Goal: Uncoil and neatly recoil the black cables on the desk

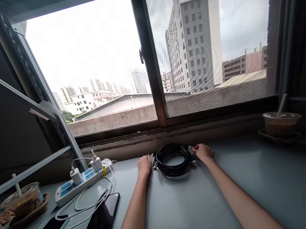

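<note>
A coiled black cable (175, 170) lies flat on the grey table near the window, with connectors showing at its left and right sides. My left hand (144, 164) is closed at the left side of the coil, fingers at the connector there; its exact grip is partly hidden. On the other side, my right hand (203, 150) pinches at the connector end on the coil's right. Both forearms reach straight forward over the table.
A white power strip (64, 199) with chargers and white cords sits to the left, beside a black flat-screen device (101, 224). Drink cups stand on trays at far left (27, 198) and far right (280, 124). A metal shelf post (45, 85) rises before the window.
</note>
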`<state>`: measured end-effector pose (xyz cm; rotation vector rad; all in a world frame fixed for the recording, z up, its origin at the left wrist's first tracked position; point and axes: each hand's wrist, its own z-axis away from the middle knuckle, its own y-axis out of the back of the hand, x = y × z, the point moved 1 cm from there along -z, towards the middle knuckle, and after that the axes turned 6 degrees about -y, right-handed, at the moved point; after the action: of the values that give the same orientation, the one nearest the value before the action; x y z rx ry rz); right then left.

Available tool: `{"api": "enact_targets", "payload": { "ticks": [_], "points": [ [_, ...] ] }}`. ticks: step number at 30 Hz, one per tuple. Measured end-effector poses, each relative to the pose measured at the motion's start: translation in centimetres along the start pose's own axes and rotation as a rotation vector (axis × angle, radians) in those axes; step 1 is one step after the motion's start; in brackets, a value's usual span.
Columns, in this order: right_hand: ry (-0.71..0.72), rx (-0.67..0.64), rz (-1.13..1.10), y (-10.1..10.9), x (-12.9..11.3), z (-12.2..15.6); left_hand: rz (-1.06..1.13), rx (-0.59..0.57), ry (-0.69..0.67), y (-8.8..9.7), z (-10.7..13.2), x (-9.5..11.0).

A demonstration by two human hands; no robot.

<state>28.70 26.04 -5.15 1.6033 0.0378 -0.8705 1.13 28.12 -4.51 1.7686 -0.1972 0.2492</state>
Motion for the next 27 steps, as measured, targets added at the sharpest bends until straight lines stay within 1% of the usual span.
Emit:
{"api": "enact_targets", "payload": {
  "ticks": [8,10,13,15,17,21,23,27],
  "points": [
    [0.061,0.021,0.131,-0.9,-0.2,0.0,-0.059,0.026,-0.053,-0.5,0.5,0.0],
    [0.092,0.007,0.173,-0.8,-0.1,0.0,-0.064,0.04,-0.056,-0.5,1.0,0.2],
    [0.18,-0.032,0.228,-0.2,0.3,0.4,-0.069,0.05,-0.058,-0.3,1.9,0.6],
    [0.236,-0.051,0.255,0.2,0.7,0.9,-0.073,0.044,-0.047,-0.1,2.6,0.7],
    [0.248,-0.045,0.279,0.5,1.1,1.6,-0.081,0.038,-0.019,0.1,3.4,0.8],
    [0.169,0.014,0.32,0.5,1.7,3.2,-0.102,0.043,0.019,0.7,5.3,0.8],
    [0.154,0.033,0.329,0.5,2.0,4.2,-0.111,0.055,0.008,1.1,6.5,0.8],
    [0.179,0.03,0.336,1.0,2.8,6.5,-0.121,0.092,-0.06,1.9,9.3,0.9]
  ]
}}
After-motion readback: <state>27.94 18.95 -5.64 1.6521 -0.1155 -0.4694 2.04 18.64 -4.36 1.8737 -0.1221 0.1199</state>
